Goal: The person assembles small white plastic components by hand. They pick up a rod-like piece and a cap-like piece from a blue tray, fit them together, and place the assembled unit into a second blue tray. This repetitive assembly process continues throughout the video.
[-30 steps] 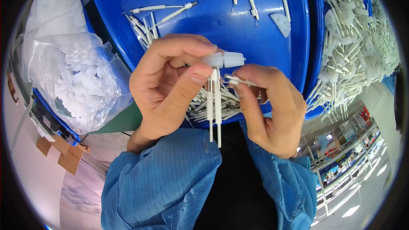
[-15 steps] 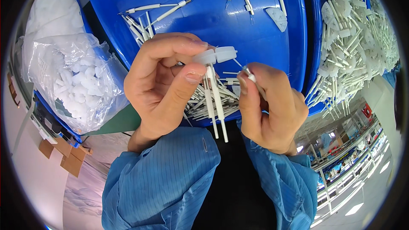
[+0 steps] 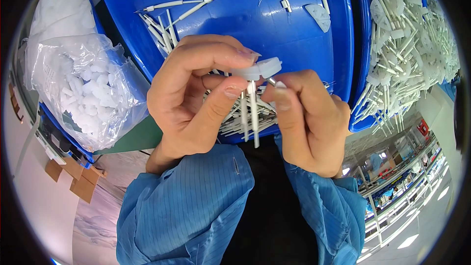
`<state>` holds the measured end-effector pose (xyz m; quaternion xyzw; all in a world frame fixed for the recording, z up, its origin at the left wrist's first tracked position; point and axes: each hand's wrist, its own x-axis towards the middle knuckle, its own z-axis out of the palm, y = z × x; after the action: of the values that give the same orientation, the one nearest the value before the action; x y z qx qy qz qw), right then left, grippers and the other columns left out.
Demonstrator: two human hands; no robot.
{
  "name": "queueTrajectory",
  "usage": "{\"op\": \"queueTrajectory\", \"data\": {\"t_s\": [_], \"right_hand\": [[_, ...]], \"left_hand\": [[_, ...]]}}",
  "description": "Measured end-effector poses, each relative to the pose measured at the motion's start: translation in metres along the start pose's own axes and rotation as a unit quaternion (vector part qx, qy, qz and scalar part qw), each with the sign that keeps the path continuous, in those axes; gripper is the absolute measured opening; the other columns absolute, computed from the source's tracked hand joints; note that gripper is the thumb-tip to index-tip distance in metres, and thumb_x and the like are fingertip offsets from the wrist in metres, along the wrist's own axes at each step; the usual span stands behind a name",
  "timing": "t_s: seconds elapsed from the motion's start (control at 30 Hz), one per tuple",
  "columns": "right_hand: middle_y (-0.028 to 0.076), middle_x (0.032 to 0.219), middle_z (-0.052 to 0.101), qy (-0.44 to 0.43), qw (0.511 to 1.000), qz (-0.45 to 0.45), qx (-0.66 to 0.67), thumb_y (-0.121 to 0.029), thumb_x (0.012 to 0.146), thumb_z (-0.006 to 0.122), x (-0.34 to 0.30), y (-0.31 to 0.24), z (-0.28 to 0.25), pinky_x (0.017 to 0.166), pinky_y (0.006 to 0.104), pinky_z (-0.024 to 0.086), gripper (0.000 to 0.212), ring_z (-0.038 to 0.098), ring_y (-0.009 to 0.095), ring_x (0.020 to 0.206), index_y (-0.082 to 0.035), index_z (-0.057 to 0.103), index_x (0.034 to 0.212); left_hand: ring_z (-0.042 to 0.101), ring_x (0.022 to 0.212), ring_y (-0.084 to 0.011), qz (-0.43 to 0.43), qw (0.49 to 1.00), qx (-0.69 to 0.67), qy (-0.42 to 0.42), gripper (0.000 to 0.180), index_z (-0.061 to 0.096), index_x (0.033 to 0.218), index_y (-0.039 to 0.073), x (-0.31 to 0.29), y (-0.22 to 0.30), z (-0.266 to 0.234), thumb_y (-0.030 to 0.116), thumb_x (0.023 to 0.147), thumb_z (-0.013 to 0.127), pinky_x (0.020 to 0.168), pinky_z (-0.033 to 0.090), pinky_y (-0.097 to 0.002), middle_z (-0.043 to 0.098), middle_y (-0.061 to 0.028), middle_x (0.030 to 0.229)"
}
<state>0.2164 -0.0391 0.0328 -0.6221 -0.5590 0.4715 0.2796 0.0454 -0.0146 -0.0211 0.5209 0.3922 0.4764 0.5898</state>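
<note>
My left hand (image 3: 189,93) pinches a translucent white plastic piece (image 3: 260,69) made of two joined parts between thumb and fingers. Two white rods (image 3: 254,118) with metal collars hang down from its underside. My right hand (image 3: 316,122) is closed on another thin rod with a metal collar (image 3: 272,82) and a white part. That rod's metal end meets the underside of the plastic piece at its right side; fingers hide most of its length. Whether the end is inside the piece I cannot tell.
Below my hands is a blue tray (image 3: 216,24) with loose white rods (image 3: 245,122) and a flat translucent piece (image 3: 319,17). On the left stands a clear bag of small white plastic parts (image 3: 93,93). A blue bin (image 3: 360,44) on the right is heaped with rod assemblies (image 3: 402,54).
My right hand has moved slightly left, bringing the rod's metal end up to the plastic piece. The piece has shifted right and a little down, tilting as it moved.
</note>
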Motion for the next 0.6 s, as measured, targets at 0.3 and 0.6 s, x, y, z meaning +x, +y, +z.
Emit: {"op": "queueTrajectory", "data": {"t_s": [0.3,0.6], "right_hand": [[0.009,0.074,0.064,-0.067,0.994,-0.074,-0.045,-0.012,0.091,0.061,0.004,0.010,-0.006,0.057,0.0294,0.048,0.010,0.064,0.023,0.060,-0.002,0.060,0.091],[0.009,0.073,0.062,0.011,0.980,-0.197,0.017,-0.011,0.090,0.064,0.006,0.019,0.013,0.047,0.0294,0.048,0.014,0.061,0.021,0.052,0.001,0.058,0.096]], "left_hand": [[0.065,0.079,-0.0236,0.004,1.000,0.020,-0.013,0.038,0.057,0.099,-0.001,-0.001,0.009,-0.002,0.018,0.077,0.081,0.071,0.055,-0.0327,0.057,-0.0158,0.098],[0.065,0.074,-0.0236,0.059,0.995,0.080,-0.033,0.039,0.057,0.091,0.001,0.003,0.009,-0.009,0.034,0.082,0.075,0.065,0.056,-0.0333,0.059,-0.0159,0.093]]}}
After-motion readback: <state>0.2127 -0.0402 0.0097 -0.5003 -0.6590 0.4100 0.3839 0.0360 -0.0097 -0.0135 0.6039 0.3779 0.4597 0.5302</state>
